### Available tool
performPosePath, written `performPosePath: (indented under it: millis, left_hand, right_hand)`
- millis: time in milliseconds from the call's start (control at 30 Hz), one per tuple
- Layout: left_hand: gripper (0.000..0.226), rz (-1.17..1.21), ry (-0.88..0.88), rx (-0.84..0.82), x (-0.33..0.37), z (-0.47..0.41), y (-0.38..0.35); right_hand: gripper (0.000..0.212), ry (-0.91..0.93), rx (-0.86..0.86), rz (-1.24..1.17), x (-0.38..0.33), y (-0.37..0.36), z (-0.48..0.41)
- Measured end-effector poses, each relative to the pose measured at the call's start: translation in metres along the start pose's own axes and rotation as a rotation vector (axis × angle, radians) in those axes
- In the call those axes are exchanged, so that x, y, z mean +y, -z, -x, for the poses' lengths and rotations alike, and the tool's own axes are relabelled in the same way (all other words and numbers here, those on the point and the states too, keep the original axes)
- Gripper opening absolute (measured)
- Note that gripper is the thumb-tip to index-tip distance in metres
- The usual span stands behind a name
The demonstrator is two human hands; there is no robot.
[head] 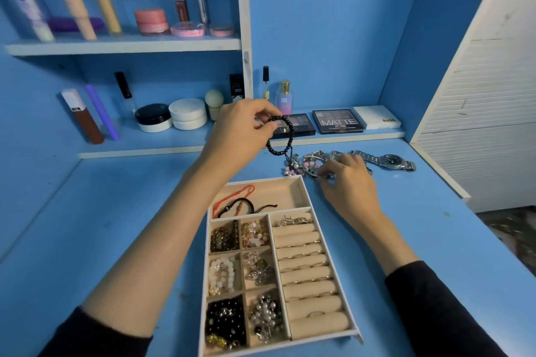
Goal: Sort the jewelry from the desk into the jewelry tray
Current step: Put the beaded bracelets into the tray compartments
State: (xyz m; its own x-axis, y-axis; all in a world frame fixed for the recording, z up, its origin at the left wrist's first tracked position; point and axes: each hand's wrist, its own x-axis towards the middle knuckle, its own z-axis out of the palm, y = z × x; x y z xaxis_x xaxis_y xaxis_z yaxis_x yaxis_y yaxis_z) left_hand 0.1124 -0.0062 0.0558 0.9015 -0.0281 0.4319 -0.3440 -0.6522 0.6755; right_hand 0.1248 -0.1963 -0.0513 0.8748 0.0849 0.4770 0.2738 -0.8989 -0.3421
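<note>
Currently mid-transfer. Left hand point(240, 127) pinches black bead bracelet point(285, 136), raised beyond jewelry tray point(278, 191); next, probably lower it into a bracelet compartment. Right hand point(348, 182) curls over desk jewelry pile point(310, 162), grip unclear. Watch point(391, 161) unsorted.

Centre bottom of the frame: jewelry tray point(278, 194) on the desk point(116, 226). Behind it, centre right: jewelry pile point(311, 164) touched by the right hand point(348, 182), with a watch point(390, 161) further right. Above the tray's far edge: left hand point(240, 130) holding a beaded bracelet point(282, 136). Upper left: shelves point(124, 45).
</note>
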Motion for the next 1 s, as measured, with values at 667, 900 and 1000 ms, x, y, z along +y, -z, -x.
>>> performPosePath:
  millis: [667, 900, 1000]
  left_hand:
    - [0.017, 0.293, 0.226, -0.045, -0.023, 0.042, 0.022]
    - [0.016, 0.293, 0.377, -0.065, -0.044, 0.059, 0.023]
    - [0.015, 0.239, 0.403, -0.068, -0.054, 0.065, 0.023]
  right_hand:
    - [0.01, -0.172, 0.284, -0.642, -0.029, 0.016, -0.001]
    - [0.012, -0.226, 0.233, -0.839, -0.063, 0.021, 0.003]
    - [0.01, -0.241, 0.204, -0.875, -0.07, 0.021, 0.005]
